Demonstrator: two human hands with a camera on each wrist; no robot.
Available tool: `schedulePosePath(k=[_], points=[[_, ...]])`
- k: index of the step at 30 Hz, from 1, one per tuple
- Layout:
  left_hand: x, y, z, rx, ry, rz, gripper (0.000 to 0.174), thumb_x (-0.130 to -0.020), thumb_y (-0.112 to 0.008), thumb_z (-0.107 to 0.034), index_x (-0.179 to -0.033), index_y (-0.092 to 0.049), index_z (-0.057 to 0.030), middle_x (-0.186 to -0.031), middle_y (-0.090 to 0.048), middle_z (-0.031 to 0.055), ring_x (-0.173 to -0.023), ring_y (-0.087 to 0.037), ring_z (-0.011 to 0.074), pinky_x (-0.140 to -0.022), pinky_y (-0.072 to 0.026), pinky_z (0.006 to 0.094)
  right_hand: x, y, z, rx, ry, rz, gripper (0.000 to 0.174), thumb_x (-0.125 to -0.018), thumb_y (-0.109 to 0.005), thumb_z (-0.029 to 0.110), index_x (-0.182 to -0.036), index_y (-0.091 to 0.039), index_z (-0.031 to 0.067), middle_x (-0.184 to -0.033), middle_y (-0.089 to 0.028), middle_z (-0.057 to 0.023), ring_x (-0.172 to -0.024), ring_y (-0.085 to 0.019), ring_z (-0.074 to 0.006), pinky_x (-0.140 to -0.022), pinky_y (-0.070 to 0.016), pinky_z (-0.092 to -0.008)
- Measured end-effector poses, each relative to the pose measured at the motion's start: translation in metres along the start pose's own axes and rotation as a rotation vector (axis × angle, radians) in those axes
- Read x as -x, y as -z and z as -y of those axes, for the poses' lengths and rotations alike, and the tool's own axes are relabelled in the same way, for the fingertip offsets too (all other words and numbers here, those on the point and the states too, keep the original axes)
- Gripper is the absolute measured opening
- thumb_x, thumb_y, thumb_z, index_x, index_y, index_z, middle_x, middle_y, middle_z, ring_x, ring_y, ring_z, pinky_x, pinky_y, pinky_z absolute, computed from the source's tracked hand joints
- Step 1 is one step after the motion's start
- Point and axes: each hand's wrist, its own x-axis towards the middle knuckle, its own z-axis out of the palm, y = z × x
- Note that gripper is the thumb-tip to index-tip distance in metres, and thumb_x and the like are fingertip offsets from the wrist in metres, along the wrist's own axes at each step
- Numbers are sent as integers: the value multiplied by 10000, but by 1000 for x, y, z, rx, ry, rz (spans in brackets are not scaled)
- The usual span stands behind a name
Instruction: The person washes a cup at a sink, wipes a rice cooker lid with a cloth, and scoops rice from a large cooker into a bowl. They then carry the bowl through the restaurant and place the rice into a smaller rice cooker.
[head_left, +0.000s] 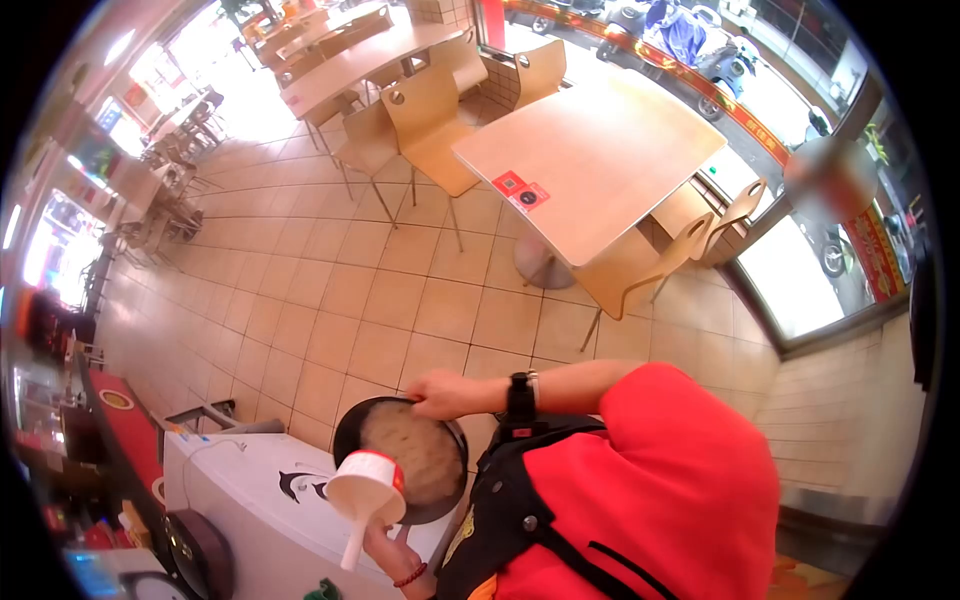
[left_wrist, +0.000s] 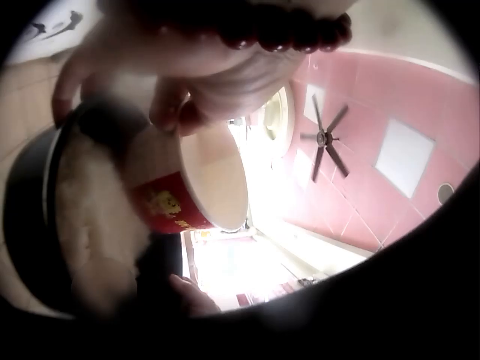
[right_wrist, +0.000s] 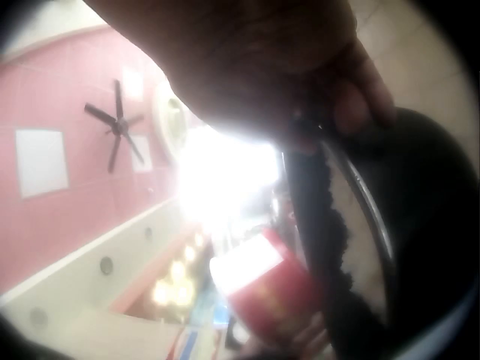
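Observation:
A black round pot (head_left: 462,470), filled with a pale beige, lumpy mass (head_left: 410,450), is held tilted in front of the person's body. The right hand (head_left: 440,394) grips its far rim, thumb and fingers closed over the edge in the right wrist view. My left hand (head_left: 392,548) is at the near side, holding a white paper cup (left_wrist: 214,176) with a red printed band. The cup overlaps the pot in the head view, its mouth facing up toward the camera. A pale stick-like part (head_left: 354,545) extends below the cup.
A white chest-like surface (head_left: 250,490) with a black dolphin print lies just left of the pot. A dark round appliance (head_left: 198,552) stands beside it. Farther off are a wooden table (head_left: 600,140), chairs (head_left: 425,120) and a tiled floor (head_left: 370,270).

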Motion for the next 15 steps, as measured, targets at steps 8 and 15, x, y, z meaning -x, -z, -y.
schedulePosePath(k=[8, 15], points=[[-81, 47, -55, 87, 10, -170, 423, -857, -509, -236, -1226, -490, -30, -1159, -525, 131, -1047, -503, 246, -835, -475, 527, -128, -52, 48, -67, 180, 53, 152, -724, -555, 159, -733, -569, 8, -689, -571, -203, -672, -557, -381, -591, -425, -455], [-164, 105, -88, -4, 103, -106, 433, -842, -505, -242, -1225, -481, -43, -1170, -518, 120, -1111, -495, 264, -872, -417, 574, -195, -103, 65, -124, 311, 6, 170, -730, -560, 168, -720, -545, -1, -647, -556, -191, -608, -524, -359, -564, -411, -457]])
